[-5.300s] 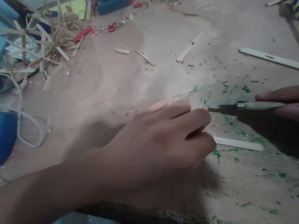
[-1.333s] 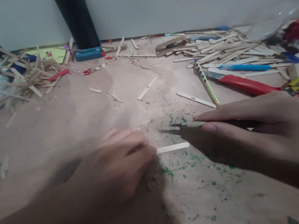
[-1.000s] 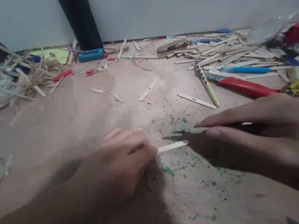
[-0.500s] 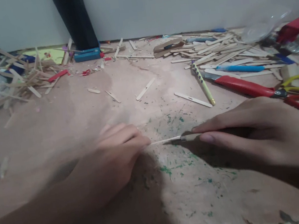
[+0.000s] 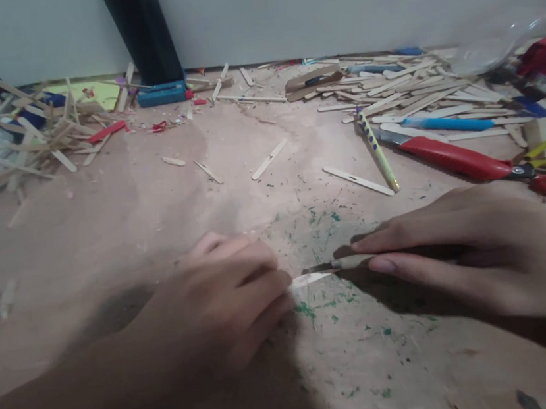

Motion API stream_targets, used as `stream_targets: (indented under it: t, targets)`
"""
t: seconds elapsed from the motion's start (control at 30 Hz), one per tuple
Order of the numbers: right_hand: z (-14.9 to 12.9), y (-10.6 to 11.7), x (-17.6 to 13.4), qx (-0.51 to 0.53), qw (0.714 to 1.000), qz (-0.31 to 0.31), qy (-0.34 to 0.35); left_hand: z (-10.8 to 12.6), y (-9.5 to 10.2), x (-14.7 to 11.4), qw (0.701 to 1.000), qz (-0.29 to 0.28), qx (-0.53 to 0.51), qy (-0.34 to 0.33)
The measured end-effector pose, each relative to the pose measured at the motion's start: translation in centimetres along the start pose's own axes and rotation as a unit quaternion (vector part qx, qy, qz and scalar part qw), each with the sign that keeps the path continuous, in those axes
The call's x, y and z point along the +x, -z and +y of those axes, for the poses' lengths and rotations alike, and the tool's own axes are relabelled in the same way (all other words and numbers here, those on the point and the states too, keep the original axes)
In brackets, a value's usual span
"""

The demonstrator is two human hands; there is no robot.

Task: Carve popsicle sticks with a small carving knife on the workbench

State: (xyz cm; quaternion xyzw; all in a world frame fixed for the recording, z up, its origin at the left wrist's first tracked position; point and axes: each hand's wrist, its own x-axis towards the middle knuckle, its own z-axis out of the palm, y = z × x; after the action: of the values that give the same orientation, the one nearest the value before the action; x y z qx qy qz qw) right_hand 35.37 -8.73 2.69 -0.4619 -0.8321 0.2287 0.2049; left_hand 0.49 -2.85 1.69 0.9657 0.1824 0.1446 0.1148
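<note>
My left hand point(image 5: 241, 294) is closed around one end of a popsicle stick point(image 5: 312, 279), its fingers slightly blurred. The free end of the stick points right, and its broad pale face shows. Between thumb and fingers, my right hand point(image 5: 452, 249) grips a craft knife point(image 5: 352, 261) with a light handle. The knife's dark, narrow blade lies just above and behind the stick; whether the two touch I cannot tell. Small green shavings point(image 5: 306, 310) are scattered on the table point(image 5: 382, 363) under both hands.
Loose popsicle sticks point(image 5: 270, 158) lie beyond my hands. At back right are a pile of sticks point(image 5: 418, 90), a dotted yellow pencil point(image 5: 377, 152), a blue pen point(image 5: 447, 123) and red-handled scissors point(image 5: 466, 157). A stick heap point(image 5: 41, 140) is at left. A black post point(image 5: 143, 34) stands behind.
My left hand has shifted slightly right and rolled, turning the stick from its thin edge to its flat face. The knife blade now sits above the stick. The whole view has shifted slightly.
</note>
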Motion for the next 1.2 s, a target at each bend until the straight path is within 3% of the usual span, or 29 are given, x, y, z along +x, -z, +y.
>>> stream_targets:
  t: [0.23, 0.47, 0.7, 0.8, 0.9, 1.03, 1.2]
  targets:
    - [0.0, 0.6, 0.5, 0.028, 0.999, -0.017, 0.021, -0.1, -0.7, -0.2, 0.999, 0.032, -0.007, 0.002]
    - [0.7, -0.2, -0.6, 0.065, 0.996, -0.003, 0.06, 0.3, 0.0, -0.2, 1.0, 0.012, -0.024, -0.003]
    - [0.1, 0.4, 0.5, 0.011, 0.994, -0.046, 0.095, -0.1, -0.6, -0.1, 0.999, 0.025, -0.026, -0.027]
    - [0.4, 0.4, 0.3, 0.016, 0.993, -0.034, 0.114, -0.4, -0.7, -0.1, 0.999, 0.011, -0.021, -0.038]
    - [0.8, 0.0, -0.3, 0.038, 0.994, -0.018, 0.097, -0.5, -0.3, 0.0, 0.998, 0.012, -0.016, -0.062]
    - [0.6, -0.1, -0.7, 0.026, 0.994, -0.036, 0.101, -0.1, -0.2, 0.4, 0.999, 0.001, 0.005, -0.039]
    - [-0.1, 0.2, -0.7, 0.006, 0.994, -0.053, 0.097, 0.0, -1.1, 0.7, 0.999, 0.041, -0.017, -0.02]
